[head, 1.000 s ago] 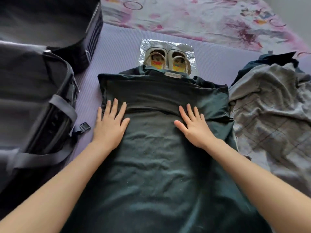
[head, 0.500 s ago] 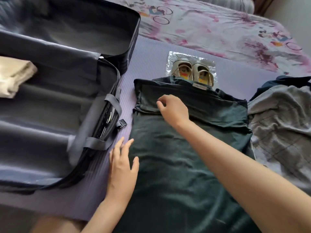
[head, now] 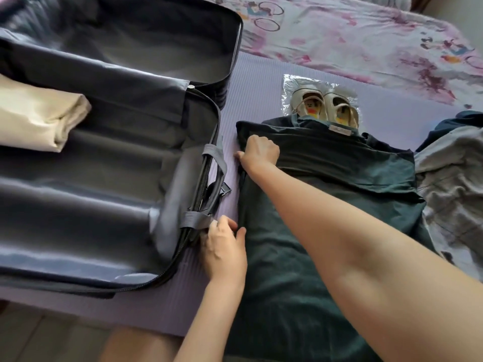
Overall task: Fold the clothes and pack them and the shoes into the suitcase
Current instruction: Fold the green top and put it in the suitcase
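Note:
A dark green garment (head: pixel 308 257) lies flat on the purple mat, its top part folded down. My right hand (head: pixel 258 152) reaches across and grips the garment's left edge near the top corner. My left hand (head: pixel 222 246) sits at the same left edge lower down, thumb on the cloth and fingers curled at its border. An open dark suitcase (head: pixel 109 184) lies to the left with a folded cream garment (head: pixel 39 116) inside. A pair of cream shoes (head: pixel 324 105) on a clear plastic bag stands just beyond the garment.
A crumpled grey checked garment (head: pixel 454 194) over a navy one (head: pixel 467 121) lies on the right. A floral bedsheet (head: pixel 352 35) covers the bed behind the purple mat (head: pixel 261 82). The suitcase straps and buckle (head: pixel 224 189) hang near my left hand.
Both hands left the middle of the garment and moved to its left edge; the right hand crossed over and closed on the upper corner. The view swung left, showing more suitcase.

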Demonstrator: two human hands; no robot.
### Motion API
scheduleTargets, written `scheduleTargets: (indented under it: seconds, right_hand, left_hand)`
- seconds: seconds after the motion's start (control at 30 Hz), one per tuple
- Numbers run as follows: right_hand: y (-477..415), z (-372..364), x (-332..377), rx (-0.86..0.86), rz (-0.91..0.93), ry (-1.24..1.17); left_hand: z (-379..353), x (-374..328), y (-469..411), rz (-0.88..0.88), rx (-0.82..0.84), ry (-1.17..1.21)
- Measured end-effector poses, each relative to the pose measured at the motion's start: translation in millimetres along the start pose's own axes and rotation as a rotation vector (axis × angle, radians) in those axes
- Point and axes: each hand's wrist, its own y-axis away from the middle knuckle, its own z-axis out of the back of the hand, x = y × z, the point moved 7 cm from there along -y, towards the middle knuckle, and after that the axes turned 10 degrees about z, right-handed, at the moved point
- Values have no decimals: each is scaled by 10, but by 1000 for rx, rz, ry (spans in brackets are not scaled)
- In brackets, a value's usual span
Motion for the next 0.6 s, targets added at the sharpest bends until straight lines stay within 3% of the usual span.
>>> scheduleTargets:
  seconds: [0.13,0.27,0.4,0.5,0.6]
  right_hand:
    - [50,143,-177,-79,-27,-126]
    - [150,309,-634,-169,-179,-520]
    - [334,508,-1346,-346,-256,-829]
    - [489,534,-1922,-433,-326,-847]
    - [604,369,-2310,-397,-395,-770]
  left_hand:
    - [26,-96,47,-60,43,126]
    - [-70,-216,189,-55,222,134]
    - [-202,-632,478,-233,356,135]
    - [-461,-941,777,-397,418,104]
    - [-811,-1012,996,-449,504,-3]
